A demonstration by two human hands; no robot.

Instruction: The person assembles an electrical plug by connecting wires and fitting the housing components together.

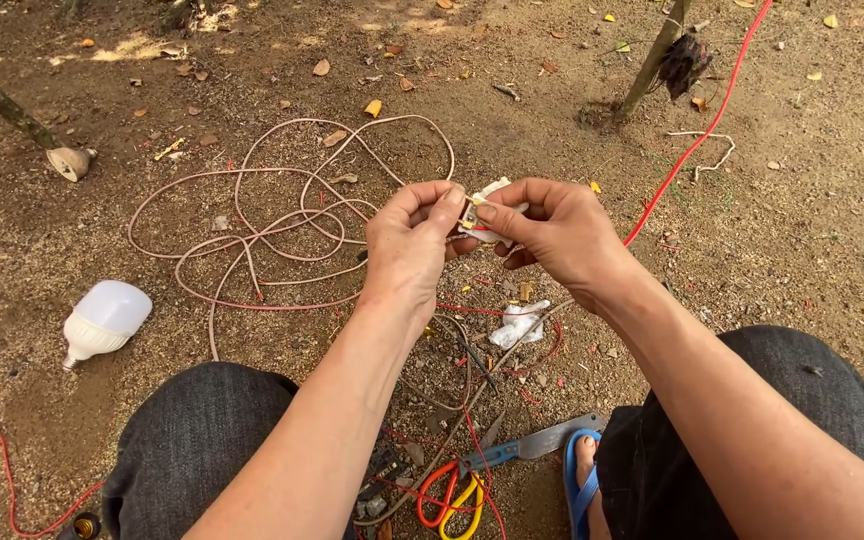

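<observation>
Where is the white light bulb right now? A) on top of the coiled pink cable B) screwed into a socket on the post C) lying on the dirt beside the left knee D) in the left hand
C: the white light bulb lies on the bare dirt ground by the left knee, apart from the pink cable, while the left hand and right hand pinch a small white fitting.
</observation>
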